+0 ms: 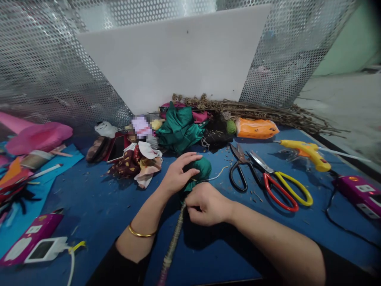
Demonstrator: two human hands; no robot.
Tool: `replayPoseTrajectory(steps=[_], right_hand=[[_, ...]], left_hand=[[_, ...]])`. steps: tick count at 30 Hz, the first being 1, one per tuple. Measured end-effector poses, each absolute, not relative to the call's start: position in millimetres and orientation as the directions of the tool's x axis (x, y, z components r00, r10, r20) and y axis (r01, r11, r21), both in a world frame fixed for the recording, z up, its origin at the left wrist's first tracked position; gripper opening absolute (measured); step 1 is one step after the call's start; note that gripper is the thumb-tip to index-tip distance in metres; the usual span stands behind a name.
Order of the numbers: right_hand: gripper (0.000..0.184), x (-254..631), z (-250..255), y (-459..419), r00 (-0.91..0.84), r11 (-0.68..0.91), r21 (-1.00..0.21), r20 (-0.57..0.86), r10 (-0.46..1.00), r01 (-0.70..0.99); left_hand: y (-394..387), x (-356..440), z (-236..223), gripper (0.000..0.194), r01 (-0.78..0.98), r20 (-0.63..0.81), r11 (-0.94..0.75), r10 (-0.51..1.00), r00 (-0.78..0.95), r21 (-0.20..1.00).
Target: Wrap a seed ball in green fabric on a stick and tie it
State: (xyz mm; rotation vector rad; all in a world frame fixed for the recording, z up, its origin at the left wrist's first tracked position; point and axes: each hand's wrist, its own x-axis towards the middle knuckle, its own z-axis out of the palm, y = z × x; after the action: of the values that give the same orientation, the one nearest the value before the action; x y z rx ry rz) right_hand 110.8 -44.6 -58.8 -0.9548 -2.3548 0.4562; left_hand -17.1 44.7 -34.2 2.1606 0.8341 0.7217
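Observation:
A rounded bundle of dark green cloth [204,168] sits at the top of a thin wrapped stick [175,238], which slants down toward the table's near edge. My left hand [179,171], with a gold bangle at the wrist, curls its fingers over the bundle and holds it. Just below, my right hand [208,204] is closed in a fist against the cloth's gathered neck and the top of the stick. What its fingers grip is hidden. From between the hands a pale string [218,174] trails out to the right.
To the right lie black-handled scissors [239,174], red-and-yellow-handled scissors [279,186], a yellow glue gun [309,153] and a purple power strip [360,194]. Green fabric [180,129], dried stems [253,109] and an orange packet [257,128] line the back. Brown cloth scraps [126,165] lie left.

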Motion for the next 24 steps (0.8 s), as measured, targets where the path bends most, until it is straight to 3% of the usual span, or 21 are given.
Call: replayPoseTrajectory(steps=[6, 11, 15, 18, 21, 24], right_hand=[[0.016, 106.4, -62.5, -43.8, -0.595, 0.718, -0.425, 0.404, 0.695, 0.55], [0.013, 104.9, -64.3, -44.3, -0.605, 0.744, -0.356, 0.435, 0.667, 0.565], [0.016, 104.0, -63.2, -45.2, -0.614, 0.738, -0.349, 0.411, 0.674, 0.577], [0.014, 103.3, -60.1, -47.1, -0.64, 0.76, -0.299, 0.412, 0.648, 0.577], [0.012, 107.9, -54.1, -51.0, -0.601, 0.788, -0.299, 0.52, 0.607, 0.538], [0.008, 120.2, -48.0, -52.0, -0.286, 0.757, -0.443, 0.737, 0.613, 0.48]], left_hand=[[42.4, -14.7, -31.5, 0.038, 0.385, 0.189, -0.499, 0.767, 0.613, 0.777], [34.6, -7.1, -36.5, 0.068, 0.505, 0.25, -0.585, 0.774, 0.582, 0.635], [31.1, -4.7, -45.0, 0.061, 0.551, 0.268, -0.58, 0.795, 0.545, 0.6], [33.9, -5.7, -47.2, 0.062, 0.529, 0.286, -0.567, 0.804, 0.521, 0.632], [37.4, -7.6, -39.9, 0.059, 0.454, 0.289, -0.508, 0.835, 0.468, 0.732], [36.2, -10.7, -26.1, 0.065, 0.276, 0.185, -0.33, 0.877, 0.444, 0.903]])
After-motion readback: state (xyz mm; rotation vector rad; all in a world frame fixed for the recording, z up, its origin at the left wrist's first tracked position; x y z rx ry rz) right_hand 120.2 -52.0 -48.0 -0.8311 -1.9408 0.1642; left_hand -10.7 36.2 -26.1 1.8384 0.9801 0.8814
